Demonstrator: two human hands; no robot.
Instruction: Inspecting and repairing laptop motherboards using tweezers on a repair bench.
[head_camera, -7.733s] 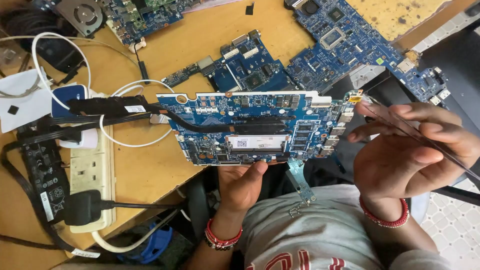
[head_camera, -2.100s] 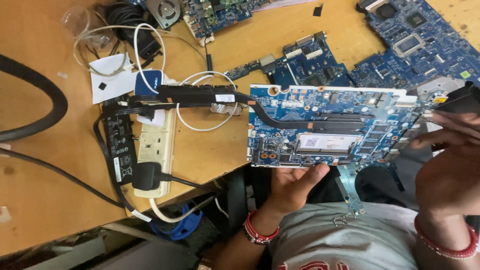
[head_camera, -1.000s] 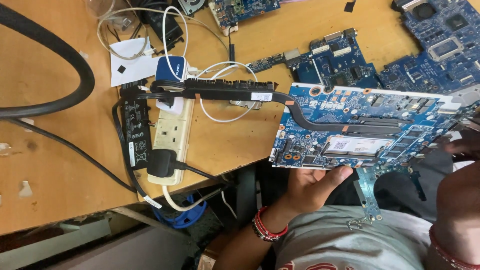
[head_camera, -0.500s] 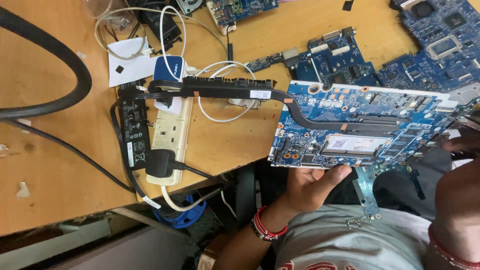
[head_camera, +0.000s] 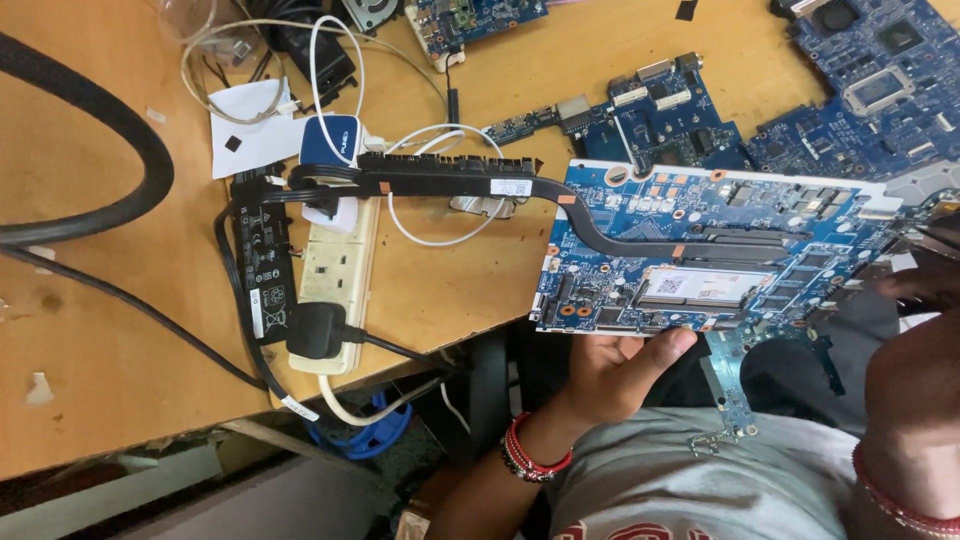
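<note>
Motherboard, blue and wide, sits right of centre in the frame, hanging partly off the near edge of the wooden bench. I see the left hand below it at lower centre, palm up under the board's lower edge with the thumb pressed against that edge, so it is grasping the board from beneath. Red bangles ring that wrist. A black heat pipe curves across the board and runs left to a black finned bar that lies over the bench.

The right hand is at the right edge of the frame, mostly cut off; its fingers lie near the board's right end, but I cannot tell whether they are closed on anything.

Left of the board, a cream power strip lies on the bench with a black plug in it and a black adapter brick just beside it. More blue circuit boards fill the upper right. A thick black hose loops through the upper left.
</note>
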